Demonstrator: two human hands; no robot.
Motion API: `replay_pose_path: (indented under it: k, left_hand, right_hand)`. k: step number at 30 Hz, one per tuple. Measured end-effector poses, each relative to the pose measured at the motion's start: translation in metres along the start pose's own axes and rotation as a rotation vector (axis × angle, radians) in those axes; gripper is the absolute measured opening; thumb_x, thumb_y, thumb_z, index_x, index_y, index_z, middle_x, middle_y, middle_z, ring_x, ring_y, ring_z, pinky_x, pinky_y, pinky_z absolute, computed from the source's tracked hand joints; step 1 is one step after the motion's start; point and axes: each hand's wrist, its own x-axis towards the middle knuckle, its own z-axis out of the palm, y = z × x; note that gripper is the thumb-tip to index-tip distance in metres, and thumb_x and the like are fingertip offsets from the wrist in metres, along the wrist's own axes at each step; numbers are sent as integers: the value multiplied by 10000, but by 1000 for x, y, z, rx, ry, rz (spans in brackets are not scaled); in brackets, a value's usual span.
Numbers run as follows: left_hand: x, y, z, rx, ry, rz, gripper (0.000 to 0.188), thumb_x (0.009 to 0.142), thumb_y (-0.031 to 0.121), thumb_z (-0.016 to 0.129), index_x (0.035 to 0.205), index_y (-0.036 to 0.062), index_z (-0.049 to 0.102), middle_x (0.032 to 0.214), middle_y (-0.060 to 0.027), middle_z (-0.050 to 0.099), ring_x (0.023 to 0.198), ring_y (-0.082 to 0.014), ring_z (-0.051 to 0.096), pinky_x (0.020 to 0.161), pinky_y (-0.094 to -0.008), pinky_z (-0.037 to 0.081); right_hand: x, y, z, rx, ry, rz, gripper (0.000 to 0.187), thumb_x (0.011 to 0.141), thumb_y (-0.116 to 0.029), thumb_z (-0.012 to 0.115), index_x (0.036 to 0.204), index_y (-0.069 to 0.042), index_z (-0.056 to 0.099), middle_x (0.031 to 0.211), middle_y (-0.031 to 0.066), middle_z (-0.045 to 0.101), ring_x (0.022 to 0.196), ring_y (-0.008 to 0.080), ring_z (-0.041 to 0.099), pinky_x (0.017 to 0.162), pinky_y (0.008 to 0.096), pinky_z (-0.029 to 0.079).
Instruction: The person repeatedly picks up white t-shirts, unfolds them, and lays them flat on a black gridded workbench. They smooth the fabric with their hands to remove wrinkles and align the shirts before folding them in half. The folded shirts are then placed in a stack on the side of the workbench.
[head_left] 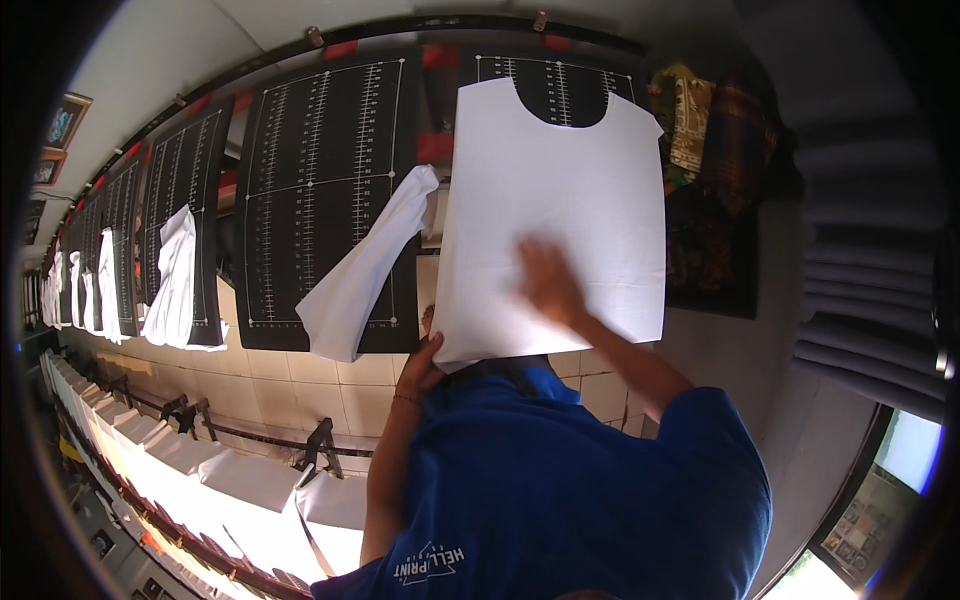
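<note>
The person's blue shirt [600,480] fills the near middle, and a thin bracelet [405,398] circles the left wrist. On the near left, a row of white cloth [250,480] runs in bright light, with pale floor tiles [345,400] beyond it. The left hand [420,365] is at the near left corner of a white fabric panel [560,200], its fingers bent at the edge; whether they grip it, I cannot tell. The right hand [548,283] is blurred above the panel's near half, fingers stretched out and holding nothing; contact is unclear. The panel lies flat over a black ruled board, its curved neckline at the far end baring part of the board [560,90]. Just left, a narrow white cloth piece [370,265] lies slanted over the near right part of another ruled board [330,130]. More boards recede leftward with crumpled white pieces [178,265]. On the right sit dark folded cloths [870,270]; patterned cloth [735,140] lies beyond the panel's right edge. A dark rail [430,22] spans the far side.
</note>
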Motion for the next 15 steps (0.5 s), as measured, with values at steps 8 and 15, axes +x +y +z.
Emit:
replay_pose_path:
  k: [8,15]
  left_hand:
    - [-38,-21,-9,-188,6,149,622,987,287,602,1497,56,329,1448,-170,477,1348,-353,455,1124,-513,393]
    - [-45,-20,-34,40,84,-59,570,1033,429,474,1466,63,413,1429,-149,501,1354,-288,441,1122,-421,372]
  right_hand:
    - [135,51,-41,-214,277,-56,750,1006,-547,400,1534,-28,277,1596,158,294,1498,335,211,1221,493,133]
    - [88,-68,22,115,82,-402,884,894,-534,613,1528,-23,269,1562,177,340,1475,321,266,1234,489,124]
